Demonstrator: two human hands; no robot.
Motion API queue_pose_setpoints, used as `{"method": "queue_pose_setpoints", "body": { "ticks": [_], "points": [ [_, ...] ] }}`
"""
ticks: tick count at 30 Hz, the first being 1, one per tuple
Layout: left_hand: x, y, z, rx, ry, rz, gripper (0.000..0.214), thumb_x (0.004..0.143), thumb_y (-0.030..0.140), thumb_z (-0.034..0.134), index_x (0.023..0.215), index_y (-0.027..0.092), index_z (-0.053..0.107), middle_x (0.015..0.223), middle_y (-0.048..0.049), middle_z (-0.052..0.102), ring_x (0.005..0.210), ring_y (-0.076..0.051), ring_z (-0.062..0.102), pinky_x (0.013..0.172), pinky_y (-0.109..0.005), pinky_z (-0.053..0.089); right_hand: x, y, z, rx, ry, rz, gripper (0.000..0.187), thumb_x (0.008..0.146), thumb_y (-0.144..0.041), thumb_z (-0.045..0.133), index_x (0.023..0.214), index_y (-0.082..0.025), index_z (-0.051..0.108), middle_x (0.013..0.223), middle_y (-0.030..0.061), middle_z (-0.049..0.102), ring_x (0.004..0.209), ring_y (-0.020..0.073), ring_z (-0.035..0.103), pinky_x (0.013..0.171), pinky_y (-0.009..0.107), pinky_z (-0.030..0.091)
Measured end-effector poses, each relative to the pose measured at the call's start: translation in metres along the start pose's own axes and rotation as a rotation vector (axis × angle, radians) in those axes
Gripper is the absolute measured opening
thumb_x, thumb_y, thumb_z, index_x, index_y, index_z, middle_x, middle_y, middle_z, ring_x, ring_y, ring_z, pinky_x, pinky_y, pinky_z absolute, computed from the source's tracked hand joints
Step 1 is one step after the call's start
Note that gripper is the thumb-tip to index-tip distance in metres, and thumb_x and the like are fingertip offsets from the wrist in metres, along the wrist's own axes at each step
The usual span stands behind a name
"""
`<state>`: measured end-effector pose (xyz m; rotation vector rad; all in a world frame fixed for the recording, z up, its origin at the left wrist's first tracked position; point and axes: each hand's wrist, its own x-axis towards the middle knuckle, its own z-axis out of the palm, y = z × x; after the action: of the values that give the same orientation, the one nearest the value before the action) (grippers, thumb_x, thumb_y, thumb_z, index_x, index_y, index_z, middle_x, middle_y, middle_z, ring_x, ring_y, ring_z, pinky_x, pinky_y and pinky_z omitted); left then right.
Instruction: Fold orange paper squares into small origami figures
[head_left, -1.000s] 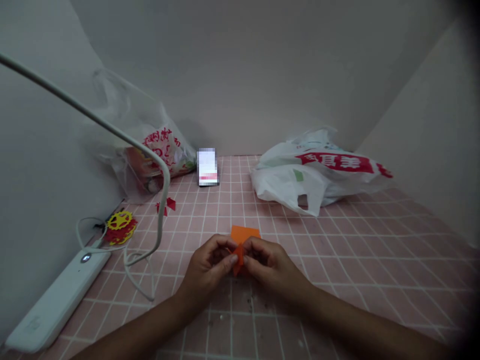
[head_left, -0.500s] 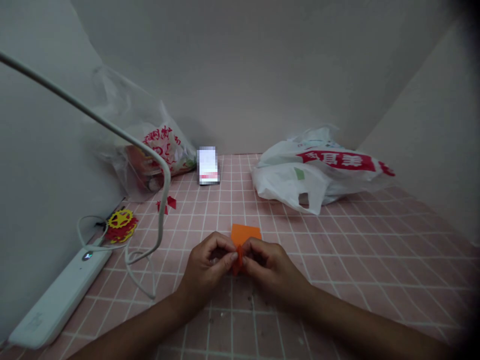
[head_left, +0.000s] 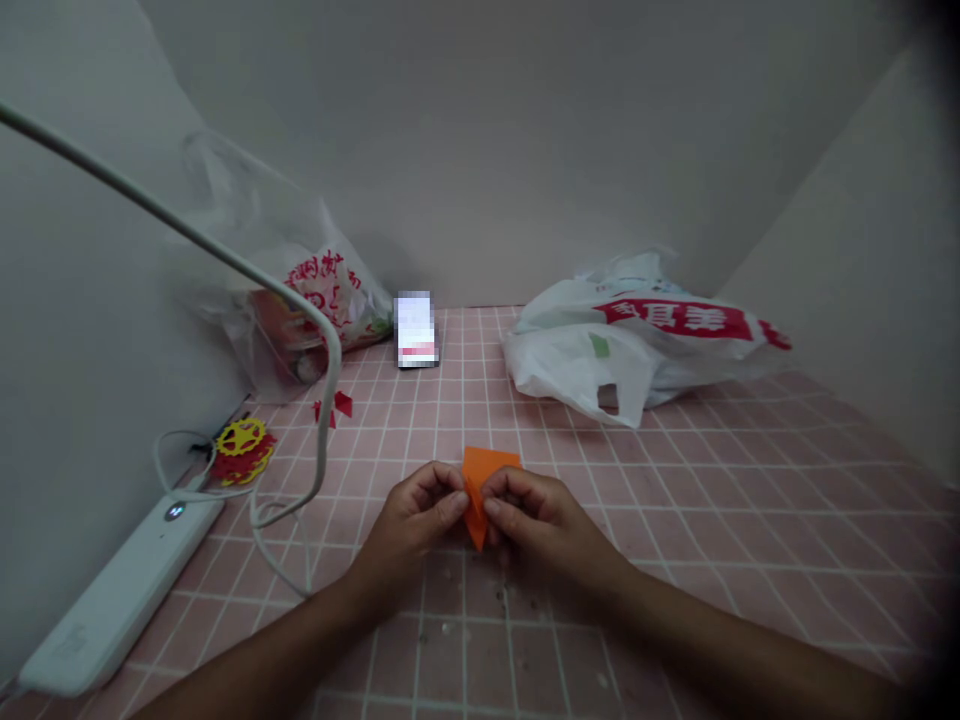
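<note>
A small folded piece of orange paper (head_left: 475,522) is between my two hands, its pointed end towards me. My left hand (head_left: 421,512) pinches at its left edge, thumb and forefinger together. From the other side, my right hand (head_left: 541,515) grips it between thumb and fingertips. Just beyond the fingertips shows a flat orange paper part (head_left: 491,460); whether it is the same sheet or a separate one I cannot tell. My fingers partly cover the folds.
Behind stand a clear plastic bag (head_left: 300,300), a lit phone (head_left: 416,330) and a white plastic bag (head_left: 585,365). On the left are a white power bank-like device (head_left: 124,600), a pale cable (head_left: 326,400), yellow and red cut-outs (head_left: 241,438) and red pieces (head_left: 343,403). The table (head_left: 675,520) has a pink grid pattern.
The folded orange paper has turned so that more of its face and its lower point show. My left fingertips have drawn slightly left, apart from my right ones.
</note>
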<state>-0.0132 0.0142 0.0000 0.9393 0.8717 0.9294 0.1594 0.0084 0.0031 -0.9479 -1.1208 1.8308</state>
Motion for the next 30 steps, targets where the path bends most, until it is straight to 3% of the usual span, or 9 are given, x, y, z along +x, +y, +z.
{"method": "queue_pose_setpoints", "body": {
  "ticks": [6,12,16,20,24,30],
  "points": [
    [0.001,-0.005,0.000,-0.085,-0.029,-0.088,0.030,0.080,0.038,0.074,0.085,0.017,0.055,0.073,-0.0004,0.064,0.064,-0.014,0.062,0.064,-0.028,0.049,-0.001,-0.005,0.000,-0.057,-0.012,-0.023,0.018,0.086,-0.035,0.060,0.078,-0.020,0.054,0.060,-0.0040,0.057,0.048,0.0089,0.049,0.047,0.022,0.036],
    [-0.002,0.000,0.002,0.075,-0.027,-0.040,0.032,0.077,0.041,0.076,0.088,0.017,0.058,0.078,0.0000,0.062,0.066,-0.013,0.060,0.066,-0.027,0.049,-0.006,-0.007,0.000,-0.617,0.139,-0.275,0.015,0.089,-0.022,0.053,0.074,-0.019,0.058,0.066,-0.0004,0.060,0.058,0.0124,0.053,0.055,0.025,0.038],
    [-0.003,0.002,0.003,0.160,-0.055,0.037,0.030,0.074,0.037,0.078,0.086,0.017,0.060,0.080,-0.0001,0.060,0.072,-0.014,0.058,0.068,-0.026,0.046,-0.008,-0.002,-0.001,-0.834,0.139,-0.436,0.015,0.090,-0.021,0.053,0.076,-0.019,0.057,0.069,0.0013,0.062,0.060,0.0137,0.055,0.059,0.026,0.039],
    [-0.004,0.005,0.004,0.191,-0.028,0.033,0.021,0.078,0.033,0.073,0.084,0.016,0.063,0.078,0.0004,0.061,0.072,-0.012,0.057,0.069,-0.024,0.046,-0.007,-0.003,-0.001,-0.731,0.122,-0.366,0.015,0.090,-0.023,0.054,0.077,-0.019,0.058,0.069,0.0006,0.062,0.060,0.0130,0.055,0.057,0.025,0.039],
    [-0.004,0.007,0.005,0.129,-0.009,-0.052,0.024,0.078,0.036,0.072,0.085,0.016,0.063,0.078,-0.0003,0.063,0.069,-0.013,0.061,0.068,-0.027,0.050,-0.003,-0.009,0.001,-0.476,0.160,-0.194,0.016,0.086,-0.026,0.057,0.071,-0.020,0.055,0.063,-0.0015,0.057,0.056,0.0117,0.049,0.052,0.024,0.037],
    [-0.003,0.003,0.003,0.102,0.042,-0.052,0.026,0.077,0.037,0.074,0.090,0.016,0.067,0.080,-0.0019,0.068,0.069,-0.015,0.065,0.070,-0.029,0.052,-0.001,-0.009,0.003,-0.111,0.128,-0.037,0.017,0.081,-0.032,0.062,0.072,-0.020,0.053,0.055,-0.0045,0.056,0.045,0.0090,0.047,0.046,0.021,0.035]
  ]
}}
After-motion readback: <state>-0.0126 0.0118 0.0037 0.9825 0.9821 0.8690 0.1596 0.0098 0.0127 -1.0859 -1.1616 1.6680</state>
